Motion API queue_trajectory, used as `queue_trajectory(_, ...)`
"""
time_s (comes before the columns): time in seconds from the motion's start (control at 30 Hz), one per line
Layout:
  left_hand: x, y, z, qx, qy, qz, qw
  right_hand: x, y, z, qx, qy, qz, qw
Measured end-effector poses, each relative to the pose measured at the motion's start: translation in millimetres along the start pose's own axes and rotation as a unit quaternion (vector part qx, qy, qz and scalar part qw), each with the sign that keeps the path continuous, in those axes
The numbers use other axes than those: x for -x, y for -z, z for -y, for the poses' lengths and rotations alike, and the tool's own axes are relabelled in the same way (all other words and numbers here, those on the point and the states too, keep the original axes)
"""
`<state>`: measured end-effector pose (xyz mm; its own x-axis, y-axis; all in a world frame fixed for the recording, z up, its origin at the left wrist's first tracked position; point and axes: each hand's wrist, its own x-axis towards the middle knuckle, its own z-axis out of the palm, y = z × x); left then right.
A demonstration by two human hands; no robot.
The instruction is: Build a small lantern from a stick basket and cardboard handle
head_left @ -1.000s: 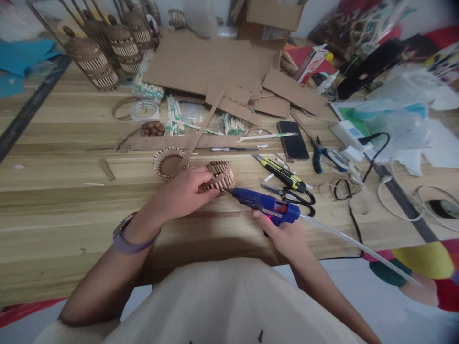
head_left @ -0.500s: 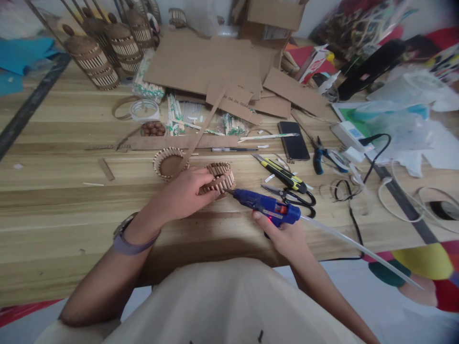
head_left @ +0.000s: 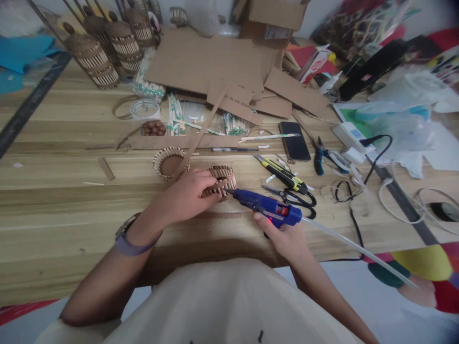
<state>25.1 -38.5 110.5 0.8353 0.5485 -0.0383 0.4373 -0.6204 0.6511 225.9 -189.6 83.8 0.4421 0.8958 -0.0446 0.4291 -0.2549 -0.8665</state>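
Blue glue gun (head_left: 263, 204) gripped in R hand (head_left: 289, 239), fingers wrapped round handle, nozzle tip at slatted ring (head_left: 231, 179); L hand (head_left: 186, 193), part-curled, pinches it btwn thumb & fingers, near 2nd ring (head_left: 159, 167) on wood tabletop (head_left: 53, 205).

Right hand (head_left: 288, 240) points glue gun (head_left: 263, 204) at slatted ring (head_left: 230, 182).

The partly hidden ring (head_left: 227, 181) shows pale and brown slats (head_left: 232, 182); the blue glue gun (head_left: 267, 205) slants, nozzle (head_left: 230, 191) at the ring's side, clear stick (head_left: 330, 234) jutting behind.
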Motion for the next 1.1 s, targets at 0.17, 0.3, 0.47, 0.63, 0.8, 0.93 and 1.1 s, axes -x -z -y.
queue_trajectory(0.17, -0.2, 0.3, -1.3, -0.003, 0.003, 0.018, 1.0, -0.1, 0.0, 4.4, -0.001, -0.005, 0.001, 1.0)
queue_trajectory(0.3, -0.6, 0.2, -1.2, -0.014, -0.004, 0.022, 1.0, -0.3, -0.1, 6.5, -0.001, -0.015, -0.001, 1.0)
queue_trajectory(0.47, -1.0, -0.9, -1.3, -0.015, -0.02, 0.022, 0.999, 0.1, -0.4, 6.5, -0.007, -0.011, -0.004, 1.0)
queue_trajectory(0.63, -1.3, -0.5, -3.6, -0.022, -0.014, 0.034, 0.999, -0.2, 0.4, 5.4, -0.001, 0.0, -0.007, 1.0)
queue_trajectory(0.8, -1.5, 0.0, -5.0, -0.023, -0.018, 0.041, 0.999, -0.5, 0.3, 4.0, -0.001, 0.005, -0.007, 1.0)
queue_trajectory(0.93, -1.6, 0.3, -6.1, -0.03, -0.016, 0.049, 0.998, -0.7, -0.2, 5.5, 0.0, 0.01, -0.011, 1.0)
queue_trajectory(1.1, -0.1, 1.1, -5.5, -0.029, -0.017, 0.047, 0.998, -0.7, -0.4, 8.1, -0.009, 0.002, -0.009, 1.0)
